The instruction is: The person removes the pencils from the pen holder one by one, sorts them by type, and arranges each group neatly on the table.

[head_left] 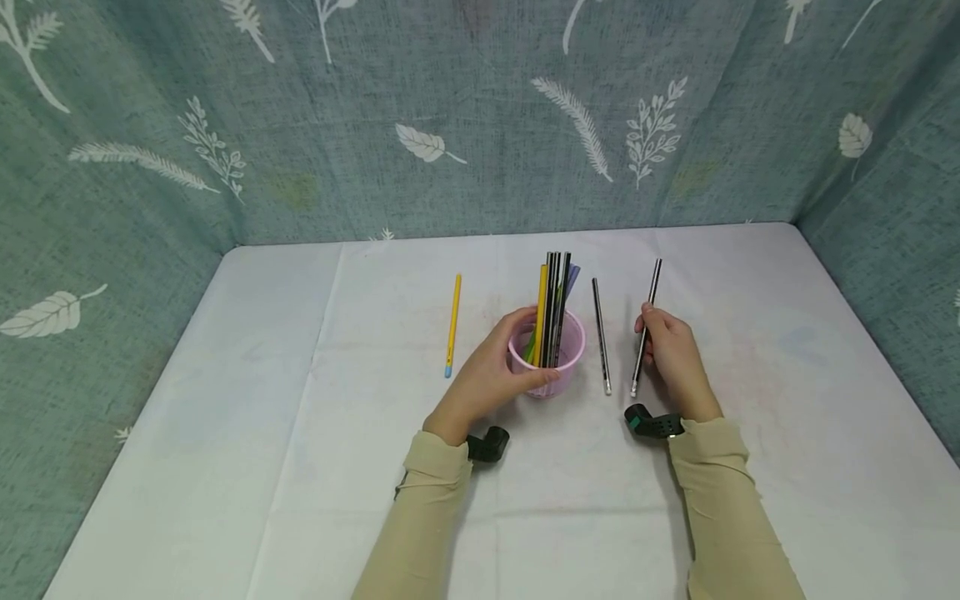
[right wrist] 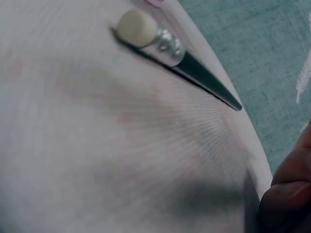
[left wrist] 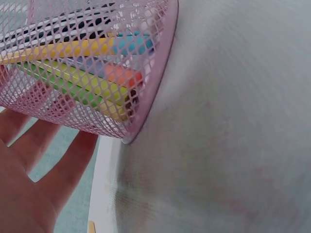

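My left hand (head_left: pixel 487 371) grips a pink mesh pencil cup (head_left: pixel 575 343), thumb in front and fingers at its far side. Several pencils (head_left: pixel 555 304) stand in the cup, black-striped ones with a yellow one. Through the mesh in the left wrist view show a yellow pencil (left wrist: pixel 87 47) with a blue end and green ones (left wrist: pixel 73 80). To the right of the cup, my right hand (head_left: pixel 675 354) pinches a black pencil (head_left: pixel 655 282), its white eraser end toward me. Between cup and right hand lies another black pencil (head_left: pixel 602 337), eraser end nearest me.
Left of the cup, a yellow pencil (head_left: pixel 453 325) with a blue end lies on the white cloth-covered table (head_left: pixel 225 467). A green leaf-patterned curtain (head_left: pixel 480 125) encloses the back and both sides. Each wrist wears a black camera (head_left: pixel 489 445).
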The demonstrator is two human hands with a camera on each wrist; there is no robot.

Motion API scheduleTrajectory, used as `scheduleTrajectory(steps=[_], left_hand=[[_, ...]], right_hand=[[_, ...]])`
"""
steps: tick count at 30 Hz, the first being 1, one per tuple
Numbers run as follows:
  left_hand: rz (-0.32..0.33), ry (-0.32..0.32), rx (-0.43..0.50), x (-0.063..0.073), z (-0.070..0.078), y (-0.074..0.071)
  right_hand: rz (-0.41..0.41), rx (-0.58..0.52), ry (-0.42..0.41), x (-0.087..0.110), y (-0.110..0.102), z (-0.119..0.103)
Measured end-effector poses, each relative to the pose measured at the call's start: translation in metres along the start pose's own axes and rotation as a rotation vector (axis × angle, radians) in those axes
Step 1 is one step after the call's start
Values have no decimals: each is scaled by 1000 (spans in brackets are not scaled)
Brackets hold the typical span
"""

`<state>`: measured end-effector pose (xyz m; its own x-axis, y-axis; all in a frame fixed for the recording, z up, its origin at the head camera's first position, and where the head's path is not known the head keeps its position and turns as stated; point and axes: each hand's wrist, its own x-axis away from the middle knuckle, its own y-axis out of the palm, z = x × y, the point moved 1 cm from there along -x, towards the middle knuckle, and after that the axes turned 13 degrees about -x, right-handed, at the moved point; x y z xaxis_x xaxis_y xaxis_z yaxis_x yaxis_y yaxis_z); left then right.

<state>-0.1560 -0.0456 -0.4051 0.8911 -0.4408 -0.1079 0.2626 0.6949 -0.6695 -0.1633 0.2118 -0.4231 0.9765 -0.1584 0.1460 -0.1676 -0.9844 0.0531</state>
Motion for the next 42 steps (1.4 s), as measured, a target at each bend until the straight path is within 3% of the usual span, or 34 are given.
scheduleTrajectory(steps=[7, 14, 17, 23, 27, 31, 34, 42], left_hand=[[8, 7, -13, 1, -2, 0], [-13, -22, 77, 11, 38, -19], [-10, -34, 84, 11, 44, -19], [2, -29, 84, 10, 43, -17], [23, -36, 82, 7, 31, -8], [44, -53, 31, 0, 19, 2], [69, -58, -16, -2, 19, 4], [59, -89, -240, 5, 28, -5]], right_hand=[[-29, 271, 43, -2, 5, -1], [-76, 469, -53, -5, 6, 5], [-84, 510, -74, -6, 9, 7], [-76, 549, -106, -7, 13, 9], [-81, 597, -98, -5, 17, 9], [-53, 694, -121, -4, 19, 8], [-36, 722, -134, -2, 20, 7], [-37, 681, -154, 1, 22, 4]])
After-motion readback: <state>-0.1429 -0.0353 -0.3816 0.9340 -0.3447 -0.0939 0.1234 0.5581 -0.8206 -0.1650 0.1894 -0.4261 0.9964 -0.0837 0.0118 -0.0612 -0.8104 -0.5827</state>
